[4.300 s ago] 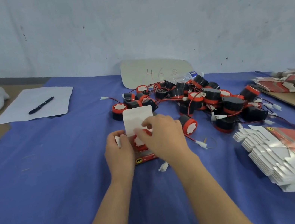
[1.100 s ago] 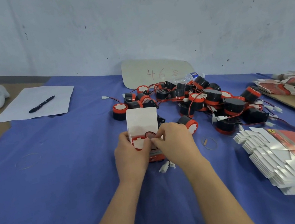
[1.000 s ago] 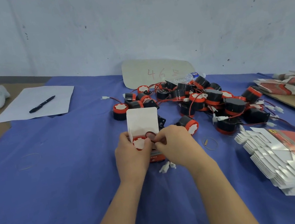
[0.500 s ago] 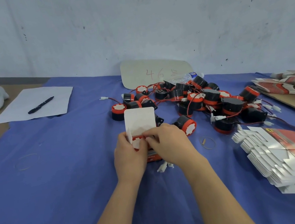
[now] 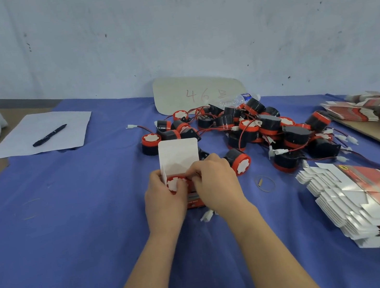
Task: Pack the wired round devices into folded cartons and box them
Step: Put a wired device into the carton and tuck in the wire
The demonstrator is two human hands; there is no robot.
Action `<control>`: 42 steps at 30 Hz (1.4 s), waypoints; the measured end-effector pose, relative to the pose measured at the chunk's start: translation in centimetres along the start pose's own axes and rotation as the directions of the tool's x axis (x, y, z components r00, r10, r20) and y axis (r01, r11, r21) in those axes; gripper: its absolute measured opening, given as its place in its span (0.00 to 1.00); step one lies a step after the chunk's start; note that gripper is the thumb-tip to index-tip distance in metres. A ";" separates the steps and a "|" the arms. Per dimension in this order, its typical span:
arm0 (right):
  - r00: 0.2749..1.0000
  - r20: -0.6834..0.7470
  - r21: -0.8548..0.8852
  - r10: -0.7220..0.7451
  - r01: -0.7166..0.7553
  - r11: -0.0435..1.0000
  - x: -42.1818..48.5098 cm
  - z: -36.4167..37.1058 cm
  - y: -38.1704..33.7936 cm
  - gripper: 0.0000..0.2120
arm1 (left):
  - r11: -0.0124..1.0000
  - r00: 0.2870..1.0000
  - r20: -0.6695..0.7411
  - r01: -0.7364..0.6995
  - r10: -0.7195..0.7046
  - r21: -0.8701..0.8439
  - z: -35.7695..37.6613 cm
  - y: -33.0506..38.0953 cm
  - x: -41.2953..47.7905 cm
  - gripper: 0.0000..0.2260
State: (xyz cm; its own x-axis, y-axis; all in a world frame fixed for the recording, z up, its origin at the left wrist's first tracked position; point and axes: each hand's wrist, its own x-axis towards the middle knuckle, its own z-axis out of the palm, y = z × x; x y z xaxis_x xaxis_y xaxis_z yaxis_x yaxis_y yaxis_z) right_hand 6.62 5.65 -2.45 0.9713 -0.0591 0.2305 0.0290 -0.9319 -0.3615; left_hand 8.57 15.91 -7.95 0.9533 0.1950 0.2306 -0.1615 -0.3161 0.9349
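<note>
On the blue-covered surface, near its middle, a small carton stands with its white top flap raised and its red printed front towards the person; a round device, red-rimmed with a white face, sits in the carton's open mouth, face up. The left hand grips the carton from the left, its fingers curled round the side wall and its thumb resting on the device's face; the right hand is curled in from the right, thumb and fingertips pinching at the device's right edge just under the flap; the two hands touch over the opening. A white connector lies on the cloth just below the right wrist; a rubber band lies near it to the right. Behind the carton sprawls a pile of devices, black and red with tangled red and black wires; one loose device lies on its side just beside the right hand. A stack of flat cartons rests at the right; a second stack lies further back on a bare board. A card marked 46 leans on the wall; at the far left a pen lies on a paper sheet.
</note>
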 end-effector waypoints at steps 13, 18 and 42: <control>0.990 0.104 -0.232 0.095 -0.069 0.970 1.0 -0.4 -1.3 0.09 | 0.999 0.999 0.011 0.037 -0.037 -0.011 0.0 0.4 -0.1 0.10; 0.976 0.173 -0.333 0.129 -0.066 0.941 2.2 -1.0 -2.8 0.08 | 0.998 0.998 0.014 0.062 -0.062 0.004 0.1 0.3 -0.1 0.10; 0.988 0.108 0.211 -0.112 0.088 0.974 0.2 -2.1 2.5 0.09 | 1.000 1.000 0.023 0.016 -0.016 -0.003 -0.3 1.0 -0.6 0.09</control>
State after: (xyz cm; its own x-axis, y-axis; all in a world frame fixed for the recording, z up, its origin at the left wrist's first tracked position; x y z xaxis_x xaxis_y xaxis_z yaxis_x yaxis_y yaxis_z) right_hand 6.40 2.57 -1.42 0.9817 0.0851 0.1704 0.1633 -0.8371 -0.5222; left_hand 7.73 15.75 -7.04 0.9614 0.1784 0.2093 -0.1469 -0.3104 0.9392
